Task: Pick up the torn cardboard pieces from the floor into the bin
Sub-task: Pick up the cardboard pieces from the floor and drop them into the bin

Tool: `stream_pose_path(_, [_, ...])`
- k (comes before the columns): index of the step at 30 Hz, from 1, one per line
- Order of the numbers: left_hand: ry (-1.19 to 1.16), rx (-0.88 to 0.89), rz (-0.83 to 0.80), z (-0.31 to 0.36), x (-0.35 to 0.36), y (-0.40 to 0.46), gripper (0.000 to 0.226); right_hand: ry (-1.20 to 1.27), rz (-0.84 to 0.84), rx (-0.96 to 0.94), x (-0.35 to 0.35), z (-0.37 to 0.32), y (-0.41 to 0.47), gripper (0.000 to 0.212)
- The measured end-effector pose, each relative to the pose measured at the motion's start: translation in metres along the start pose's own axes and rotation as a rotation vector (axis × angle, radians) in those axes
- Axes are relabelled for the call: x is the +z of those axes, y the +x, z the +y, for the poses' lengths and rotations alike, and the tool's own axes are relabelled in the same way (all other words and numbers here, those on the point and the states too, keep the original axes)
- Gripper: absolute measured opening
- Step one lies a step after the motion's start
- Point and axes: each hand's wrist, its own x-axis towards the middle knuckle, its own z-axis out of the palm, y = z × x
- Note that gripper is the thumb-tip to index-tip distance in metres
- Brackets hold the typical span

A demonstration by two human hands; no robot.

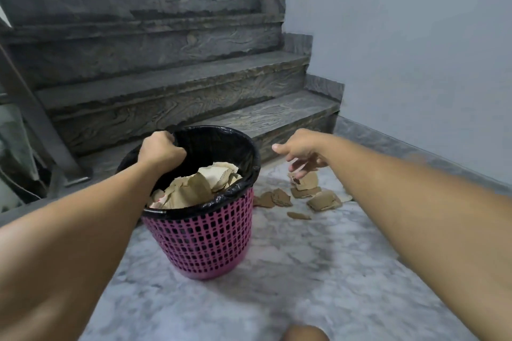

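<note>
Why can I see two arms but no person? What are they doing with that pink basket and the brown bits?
The camera sits on the person's head and looks down, so you see only their own arms reaching out. There is just this one picture. The left hand grips the rim of the pink bin, which has a black bag inside it. Torn cardboard already fills much of the bin. The right hand holds nothing; its fingers spread as it reaches down toward the cardboard pieces lying on the grey marble floor, to the right of the bin. Behind them are dark stone stairs.
</note>
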Motion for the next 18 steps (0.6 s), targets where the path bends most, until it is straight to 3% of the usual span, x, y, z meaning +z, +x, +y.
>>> stream_pose_path(7, [-0.128, 0.236, -0.287, 0.114, 0.033, -0.031, 0.011, -0.039, 0.062, 0.064, -0.084, 0.025, -0.004, 0.055])
stream_pose_path(18, [-0.065, 0.262, -0.573, 0.183, 0.147, -0.037, 0.023, -0.052, 0.063, 0.209, -0.145, 0.131, 0.047, 0.048])
